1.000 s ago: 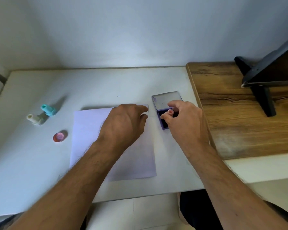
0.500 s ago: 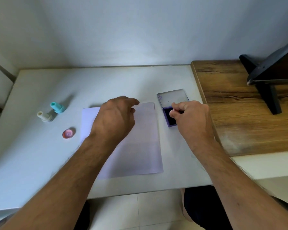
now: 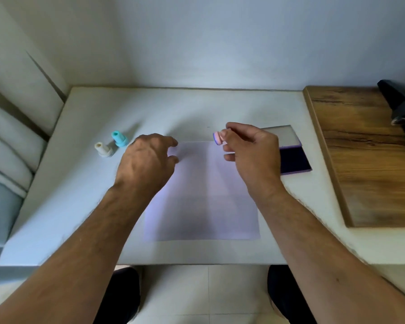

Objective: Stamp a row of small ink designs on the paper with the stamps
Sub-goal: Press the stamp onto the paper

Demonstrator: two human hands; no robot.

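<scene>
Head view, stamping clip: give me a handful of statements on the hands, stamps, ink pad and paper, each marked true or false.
1. The right hand pinches a pink stamp. True.
2. The ink pad is closed. False: its lid is open and the dark pad is exposed.
3. The teal stamp and cream stamp lie left of the paper. True.
4. The left hand holds the teal stamp. False: it holds nothing, its fingers at the paper's upper left part.
5. A row of designs is visible on the paper. False: no prints show on it.
</scene>
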